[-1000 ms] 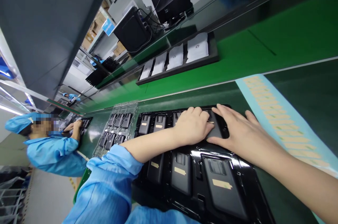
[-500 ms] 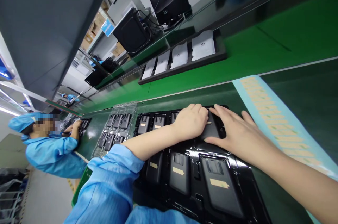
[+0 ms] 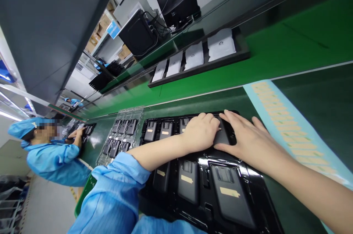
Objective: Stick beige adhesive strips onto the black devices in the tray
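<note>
A black plastic tray [image 3: 204, 161] holds several black rectangular devices, among them a front device [image 3: 231, 204] with a tan sticker [image 3: 230, 192] across it. My left hand [image 3: 202, 132] is closed over the back right part of the tray, fingertips pressed to a black device [image 3: 223, 135]. A small pale bit shows at those fingertips; whatever they pinch is hidden. My right hand [image 3: 245, 138] grips the same device, thumb at its near side and index finger at its far side. Right of the tray lies a light blue sheet [image 3: 306, 127] with rows of tan stickers.
Clear plastic trays [image 3: 121, 131] with black devices lie left of my tray. A dark rack [image 3: 198, 66] with white packets stands on the green belt behind. A co-worker in blue [image 3: 56, 156] works farther left. A green bin [image 3: 82, 197] sits below the table edge.
My left hand has shifted slightly right and down over the device. My right hand stays in place. The rack of white packets has moved right along the belt.
</note>
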`<control>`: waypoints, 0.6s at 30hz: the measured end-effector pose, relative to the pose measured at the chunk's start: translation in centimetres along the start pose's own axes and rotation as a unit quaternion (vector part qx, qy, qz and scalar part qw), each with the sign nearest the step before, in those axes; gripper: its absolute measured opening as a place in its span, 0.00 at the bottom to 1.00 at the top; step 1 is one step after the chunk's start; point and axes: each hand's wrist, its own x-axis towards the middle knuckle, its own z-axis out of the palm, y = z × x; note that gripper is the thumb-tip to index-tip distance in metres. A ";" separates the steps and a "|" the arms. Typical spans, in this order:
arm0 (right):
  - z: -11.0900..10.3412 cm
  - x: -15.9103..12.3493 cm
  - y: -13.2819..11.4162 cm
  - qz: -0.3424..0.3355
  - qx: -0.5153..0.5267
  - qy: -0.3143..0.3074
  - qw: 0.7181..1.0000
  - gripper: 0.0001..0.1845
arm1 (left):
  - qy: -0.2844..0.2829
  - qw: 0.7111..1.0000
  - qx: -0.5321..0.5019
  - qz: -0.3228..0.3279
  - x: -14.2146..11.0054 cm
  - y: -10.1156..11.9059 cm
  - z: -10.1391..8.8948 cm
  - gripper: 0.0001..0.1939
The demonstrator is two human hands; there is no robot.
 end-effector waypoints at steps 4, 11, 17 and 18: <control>0.1 0.0 0.2 -0.012 -0.011 0.006 1.000 0.40 | -0.018 1.000 -0.004 0.018 0.4 -0.3 -0.5 0.14; 0.2 0.0 0.4 -0.012 -0.025 0.008 1.000 0.41 | -0.004 0.990 -0.138 -0.032 0.6 -0.4 -1.6 0.08; -0.3 0.0 -0.3 0.017 -0.010 -0.018 1.000 0.43 | 0.018 0.775 -0.593 -0.219 -2.4 -1.9 -1.8 0.08; -0.6 0.1 -0.6 0.025 -0.013 -0.024 0.999 0.43 | 0.017 0.734 -0.634 -0.244 -3.2 -2.4 -1.7 0.09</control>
